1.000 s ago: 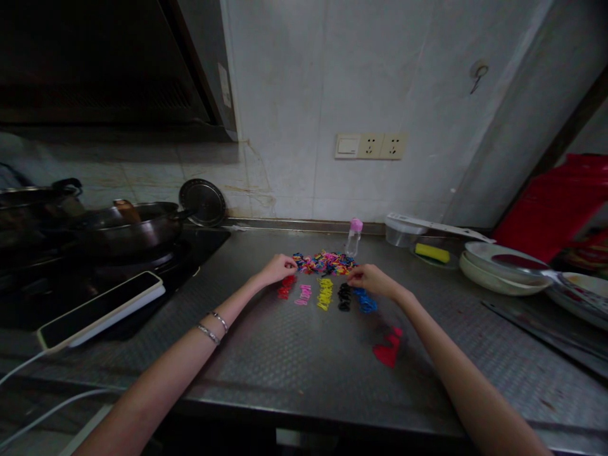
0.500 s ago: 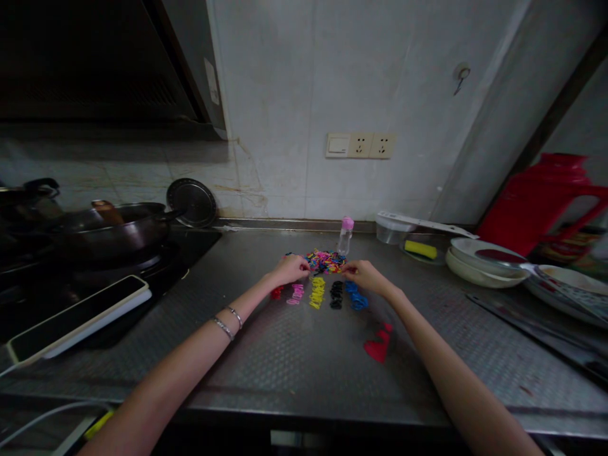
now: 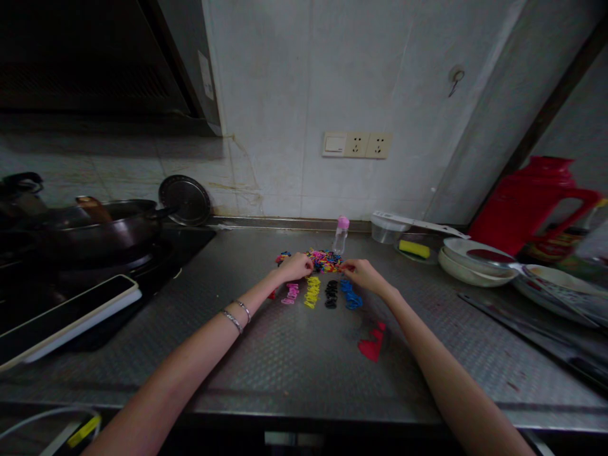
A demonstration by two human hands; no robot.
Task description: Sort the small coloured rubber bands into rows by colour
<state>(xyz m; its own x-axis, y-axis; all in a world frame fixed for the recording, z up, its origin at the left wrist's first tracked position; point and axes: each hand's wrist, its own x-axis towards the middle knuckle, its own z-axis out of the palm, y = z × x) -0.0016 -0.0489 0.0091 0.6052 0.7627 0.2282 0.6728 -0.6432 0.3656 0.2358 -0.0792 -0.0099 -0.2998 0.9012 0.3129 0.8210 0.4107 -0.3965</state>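
Note:
A mixed heap of small coloured rubber bands (image 3: pixel 327 261) lies on the metal counter. My left hand (image 3: pixel 298 266) reaches to the heap's left edge, its fingers pinched together; what is between them is too small to see. At the heap's right edge, my right hand (image 3: pixel 360 272) also has its fingertips pinched, their contents unclear. In front of the heap lie separate rows of pink bands (image 3: pixel 290 294), yellow bands (image 3: pixel 312 292), black bands (image 3: pixel 331 294) and blue bands (image 3: pixel 351 295). Some red bands (image 3: pixel 272 295) are mostly hidden by my left wrist.
Behind the heap stands a clear bottle with a pink cap (image 3: pixel 341 234). A torn red piece (image 3: pixel 373 342) lies near my right forearm. Bowls (image 3: pixel 475 269), a yellow sponge (image 3: pixel 414 249) and a red thermos (image 3: pixel 522 206) are at right. A pan (image 3: pixel 109 231) sits on the stove at left.
The view has shifted slightly. Relative to the rows of bands, both hands have moved a little to the right; my left hand is closer to the heap. The rows look unchanged.

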